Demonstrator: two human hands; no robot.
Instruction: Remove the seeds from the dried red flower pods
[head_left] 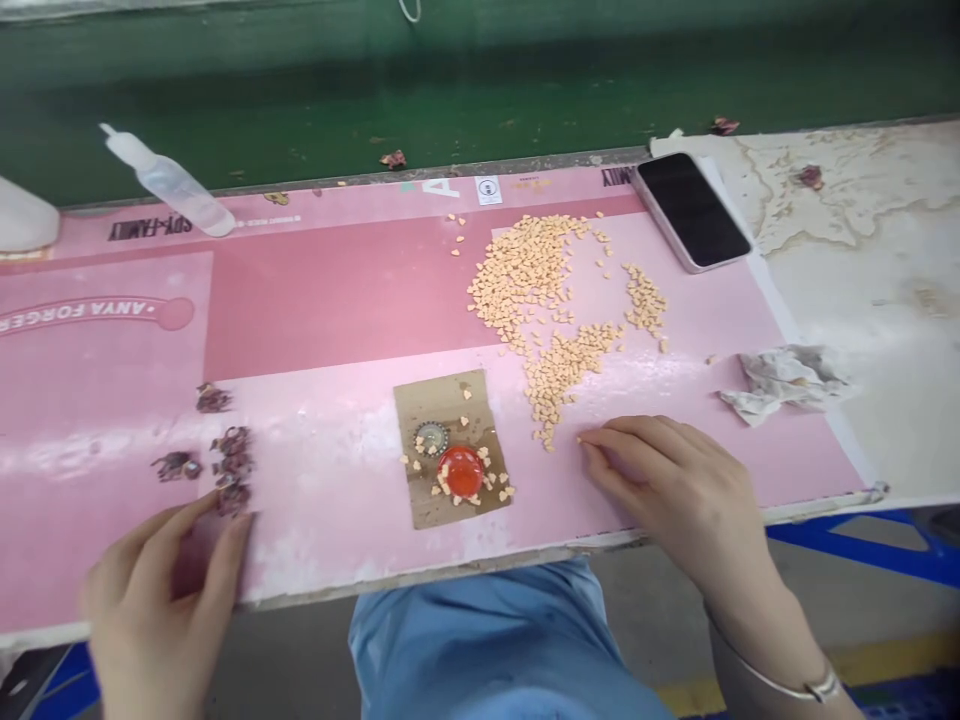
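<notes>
At the lower left, my left hand (161, 580) has its thumb and index fingertip around the lowest of several dark red, crinkled clumps (232, 455) that look like dried flowers. My right hand (675, 485) is closed in a pinch at the right, with a tiny pale-orange bit at its fingertips. Just beyond those fingertips lies a spread pile of small pale-orange, heart-shaped pieces (525, 265). Between my hands is a brown card (442, 395) bearing a red round cap or dish (461, 472), a ridged metal bottle cap (431, 438) and scattered pale pieces.
A clear squeeze bottle (176, 185) with a white nozzle lies at the back left, near a white container (26, 218). Towards the right are a phone (694, 210) and a crumpled white tissue (787, 382). A green wall (480, 90) borders the pink-covered table (337, 280).
</notes>
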